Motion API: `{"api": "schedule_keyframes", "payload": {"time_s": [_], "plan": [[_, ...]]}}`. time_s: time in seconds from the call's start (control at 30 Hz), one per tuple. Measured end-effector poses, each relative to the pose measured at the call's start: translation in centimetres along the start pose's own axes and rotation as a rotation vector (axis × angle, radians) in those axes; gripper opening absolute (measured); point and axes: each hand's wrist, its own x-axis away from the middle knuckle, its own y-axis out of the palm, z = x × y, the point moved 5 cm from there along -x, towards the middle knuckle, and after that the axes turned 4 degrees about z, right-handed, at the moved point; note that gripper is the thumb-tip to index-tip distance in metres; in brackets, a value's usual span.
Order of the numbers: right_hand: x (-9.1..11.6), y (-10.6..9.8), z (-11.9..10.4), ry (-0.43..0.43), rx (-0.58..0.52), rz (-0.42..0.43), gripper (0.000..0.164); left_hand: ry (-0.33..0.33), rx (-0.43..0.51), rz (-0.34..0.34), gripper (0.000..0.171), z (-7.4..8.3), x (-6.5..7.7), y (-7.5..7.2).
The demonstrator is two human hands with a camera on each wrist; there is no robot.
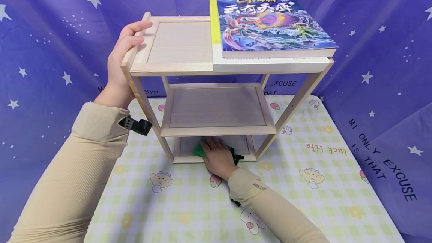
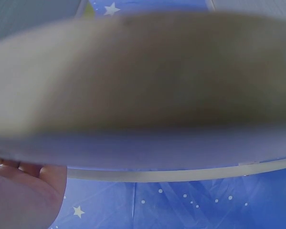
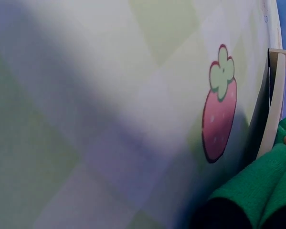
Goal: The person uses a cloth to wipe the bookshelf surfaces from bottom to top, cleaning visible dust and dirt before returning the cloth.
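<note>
A small three-tier wooden shelf (image 1: pixel 216 131) stands on the table. My left hand (image 1: pixel 123 53) grips the raised left side of its top tier, fingers over the edge; in the left wrist view that hand (image 2: pixel 26 195) shows at the lower left, and a blurred wooden part fills the middle. My right hand (image 1: pixel 219 158) reaches low into the front of the shelf and presses a green cloth (image 1: pixel 199 150) onto the bottom tier, fingers fairly straight. The cloth (image 3: pixel 257 183) looks fuzzy and folded in the right wrist view, with a fingertip on it.
Two stacked books, a blue illustrated one (image 1: pixel 270 29) above a white one with a yellow strip (image 1: pixel 215 21), lie on the right of the top tier. A checked tablecloth (image 1: pixel 202 205) covers the table. Purple star-printed curtains (image 1: pixel 50 18) hang behind and at both sides.
</note>
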Motion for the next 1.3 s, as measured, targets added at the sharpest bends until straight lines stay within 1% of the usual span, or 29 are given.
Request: {"api": "schedule_keyframes", "payload": {"time_s": [0.17, 0.3, 0.53, 0.77, 0.87, 1.0, 1.3], "plan": [[-0.2, 0.0, -0.4, -0.021, 0.018, 0.014, 0.051, 0.004, 0.004, -0.001, 0.029, 0.1, 0.1, 0.0], [-0.4, -0.1, -0.6, -0.032, -0.003, 0.023, 0.050, -0.001, -0.001, 0.000, 0.029, 0.0, 0.1, 0.1], [-0.9, 0.1, -1.0, -0.046, -0.018, -0.004, 0.050, -0.011, 0.001, 0.004, 0.029, 0.0, 0.0, 0.1], [-1.5, 0.1, -1.9, -0.086, -0.003, 0.027, 0.049, -0.014, 0.008, 0.006, 0.029, -0.1, 0.0, 0.1], [-1.8, 0.1, -2.1, -0.093, -0.001, 0.028, 0.049, -0.012, 0.020, 0.001, 0.028, 0.0, 0.0, 0.2], [-2.1, 0.1, -2.4, -0.084, -0.003, -0.004, 0.050, -0.008, 0.035, 0.000, 0.028, 0.1, 0.0, 0.2], [-2.9, 0.5, -2.9, -0.053, -0.007, -0.108, 0.052, -0.003, 0.022, 0.004, 0.028, 0.1, 0.1, 0.1]]}}
